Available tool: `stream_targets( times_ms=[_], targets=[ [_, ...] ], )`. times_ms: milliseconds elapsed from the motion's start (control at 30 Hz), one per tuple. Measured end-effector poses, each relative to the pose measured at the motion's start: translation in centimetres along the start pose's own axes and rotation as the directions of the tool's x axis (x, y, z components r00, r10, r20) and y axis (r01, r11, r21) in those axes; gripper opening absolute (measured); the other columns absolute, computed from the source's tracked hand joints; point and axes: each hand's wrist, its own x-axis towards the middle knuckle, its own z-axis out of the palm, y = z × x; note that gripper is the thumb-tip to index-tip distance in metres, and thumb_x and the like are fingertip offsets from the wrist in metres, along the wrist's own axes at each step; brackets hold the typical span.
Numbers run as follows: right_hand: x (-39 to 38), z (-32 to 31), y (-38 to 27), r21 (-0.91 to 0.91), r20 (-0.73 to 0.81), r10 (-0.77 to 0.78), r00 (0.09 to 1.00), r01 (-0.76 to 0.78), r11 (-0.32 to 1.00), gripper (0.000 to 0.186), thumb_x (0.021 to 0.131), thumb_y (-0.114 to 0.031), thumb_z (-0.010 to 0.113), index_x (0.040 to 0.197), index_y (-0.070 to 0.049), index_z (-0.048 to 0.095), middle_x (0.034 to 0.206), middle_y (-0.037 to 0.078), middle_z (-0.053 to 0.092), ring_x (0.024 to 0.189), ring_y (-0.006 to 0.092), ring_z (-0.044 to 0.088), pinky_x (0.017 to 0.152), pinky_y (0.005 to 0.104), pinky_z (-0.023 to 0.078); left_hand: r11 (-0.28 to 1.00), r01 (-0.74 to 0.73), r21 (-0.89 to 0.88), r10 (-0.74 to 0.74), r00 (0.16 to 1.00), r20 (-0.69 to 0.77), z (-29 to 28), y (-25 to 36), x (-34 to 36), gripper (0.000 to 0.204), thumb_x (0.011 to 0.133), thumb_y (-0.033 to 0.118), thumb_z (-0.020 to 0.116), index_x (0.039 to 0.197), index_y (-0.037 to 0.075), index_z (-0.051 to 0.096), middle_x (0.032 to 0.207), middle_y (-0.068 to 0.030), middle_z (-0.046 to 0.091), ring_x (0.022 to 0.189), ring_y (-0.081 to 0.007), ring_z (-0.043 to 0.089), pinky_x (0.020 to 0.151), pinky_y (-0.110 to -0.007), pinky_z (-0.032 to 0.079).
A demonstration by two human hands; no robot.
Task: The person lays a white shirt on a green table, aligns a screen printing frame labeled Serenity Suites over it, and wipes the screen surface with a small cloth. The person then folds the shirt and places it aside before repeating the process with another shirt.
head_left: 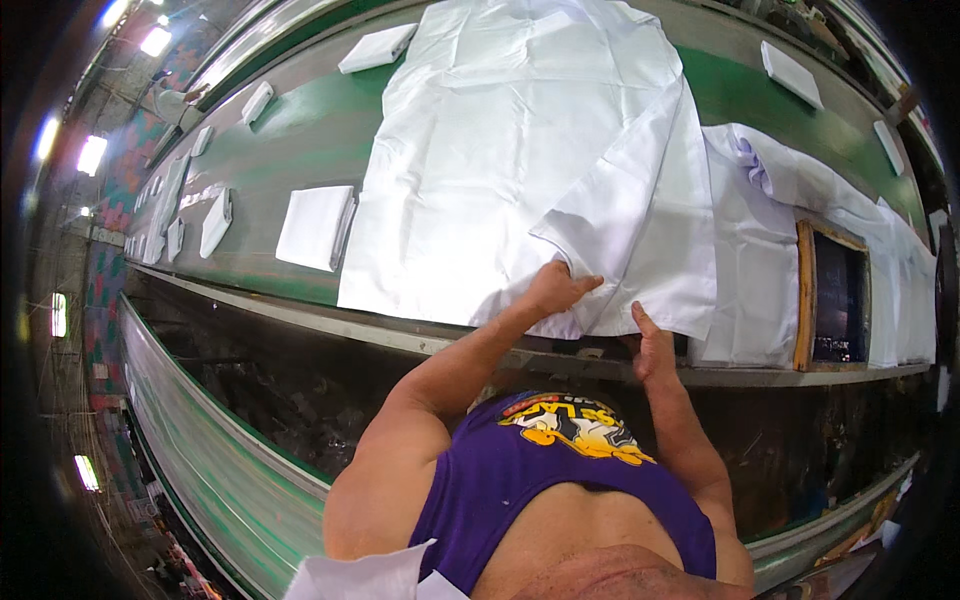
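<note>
A large white cloth (500, 130) lies spread over the green table in front of me, creased from folding. Its right side is turned over in a long slanting flap (615, 195). My left hand (562, 290) is closed at the flap's near corner, with some of its fingers hidden by the fabric. Beside it, my right hand (652, 345) grips the cloth's near edge, thumb on top and the other fingers mostly out of sight below.
A wooden frame with a dark panel (838, 295) stands at the table's near edge on the right, among more white cloth (750, 270). Folded white cloths lie leftward, one (315, 228) close by, and another (790, 75) far right. A second long green table (220, 420) runs at lower left.
</note>
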Motion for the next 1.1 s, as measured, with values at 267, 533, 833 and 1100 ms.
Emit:
stream_targets(
  times_ms=[267,533,833,1100],
  targets=[
    [2.2,1.1,4.9,-0.040,-0.022,-0.145,0.989,0.144,0.989,0.051,0.094,-0.026,0.077,0.135,0.000,0.060,0.128,0.007,0.064,0.114,0.0216,0.060,0.098,0.0367,0.048,0.958,-0.125,0.257,0.014,0.918,0.396,-1.9,2.4,0.8,0.060,0.087,0.059,0.069,0.097,0.000,0.077,0.080,-0.0226,0.073,0.082,-0.0347,0.072,0.081,-0.044,0.056],
    [2.4,6.7,-4.3,-0.077,-0.368,-0.277,0.888,0.268,0.960,0.049,0.097,-0.037,0.073,0.125,0.003,0.065,0.117,0.009,0.065,0.097,0.0177,0.060,0.084,0.0347,0.054,0.687,-0.530,0.498,0.727,0.500,-0.470,-34.1,-8.2,18.3,0.052,0.108,0.042,0.045,0.131,-0.002,0.058,0.117,-0.0174,0.068,0.100,-0.0323,0.066,0.094,-0.047,0.052],
    [6.0,-12.1,-19.2,-0.192,-0.252,-0.659,0.708,0.631,0.752,0.050,0.106,-0.035,0.056,0.135,0.005,0.056,0.135,0.016,0.064,0.121,0.0316,0.063,0.104,0.0494,0.050,0.564,-0.725,-0.396,-0.016,0.470,-0.883,-62.0,-25.8,-14.3,0.070,0.106,0.053,0.037,0.144,-0.005,0.048,0.141,-0.0213,0.058,0.127,-0.0341,0.059,0.109,-0.049,0.047],
    [3.0,-8.7,-19.8,0.075,-0.231,-0.597,0.768,0.626,0.776,0.072,0.103,-0.057,0.048,0.147,0.000,0.046,0.148,0.018,0.054,0.136,0.0380,0.051,0.115,0.0539,0.040,0.329,-0.801,-0.500,-0.368,0.379,-0.849,-49.2,-39.8,-19.1,0.080,0.103,0.063,0.029,0.149,-0.001,0.044,0.149,-0.0204,0.050,0.134,-0.0419,0.051,0.110,-0.059,0.044]
  ],
)
